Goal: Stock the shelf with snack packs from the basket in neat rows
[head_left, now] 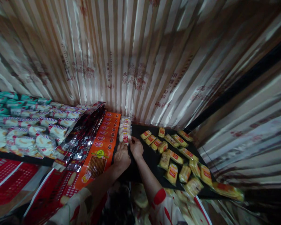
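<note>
At the middle of the black shelf, a short row of white round snack packets (125, 125) in clear wrap runs away from me. The nearest one, a white snack packet with a red label (125, 138), is between my hands. My left hand (122, 156) has its fingertips closed on the lower left edge of this packet. At its right edge, my right hand (136, 147) pinches with thumb and fingers. Just left of the row lie orange snack packs (102, 137), overlapping in a line, the front one with a window showing brown sticks.
Yellow wrapped snacks (172, 173) lie scattered over the right of the black shelf (152, 168). Dark red shiny packs (85, 142) and many white packets (45, 143) fill the left. Red baskets (11, 178) stand below the front edge. A striped curtain (121, 62) hangs behind.
</note>
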Tool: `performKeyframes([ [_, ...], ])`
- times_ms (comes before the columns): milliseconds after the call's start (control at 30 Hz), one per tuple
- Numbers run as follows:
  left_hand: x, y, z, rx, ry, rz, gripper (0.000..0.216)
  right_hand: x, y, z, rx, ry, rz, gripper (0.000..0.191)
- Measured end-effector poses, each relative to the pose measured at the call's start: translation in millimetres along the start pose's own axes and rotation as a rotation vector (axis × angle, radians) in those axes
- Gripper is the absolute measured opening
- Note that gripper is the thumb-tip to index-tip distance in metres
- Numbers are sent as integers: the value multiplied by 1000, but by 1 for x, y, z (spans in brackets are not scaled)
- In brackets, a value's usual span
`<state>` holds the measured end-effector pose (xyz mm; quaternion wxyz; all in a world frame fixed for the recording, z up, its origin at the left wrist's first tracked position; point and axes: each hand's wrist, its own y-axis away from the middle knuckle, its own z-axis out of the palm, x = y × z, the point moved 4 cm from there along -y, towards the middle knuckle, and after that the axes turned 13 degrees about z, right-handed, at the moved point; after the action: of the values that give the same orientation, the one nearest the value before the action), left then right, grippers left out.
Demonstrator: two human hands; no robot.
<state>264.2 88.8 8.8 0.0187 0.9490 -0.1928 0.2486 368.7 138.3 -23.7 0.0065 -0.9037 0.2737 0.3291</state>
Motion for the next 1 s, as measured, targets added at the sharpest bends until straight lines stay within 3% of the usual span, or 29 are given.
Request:
performKeyframes([
  [167,-2,-1,3,-4,-9,6,55,1,1,2,70,-2,-26,38],
  [367,7,14,-9,14,34,70,52,13,20,-6,188,-268,-152,52],
  [533,23,47,-17,29,116,62,43,48,68,-11,238,-373,-272,44],
  [700,44,85,-18,-7,209,84,41,85,100,-10,228,-359,-287,40],
  [867,60,116,-29,-72,272,99,48,83,102,-9,173,-286,-327,37],
  [1000,59,139,-42,-23,273,81,46,79,104,-12,223,-250,-327,38],
])
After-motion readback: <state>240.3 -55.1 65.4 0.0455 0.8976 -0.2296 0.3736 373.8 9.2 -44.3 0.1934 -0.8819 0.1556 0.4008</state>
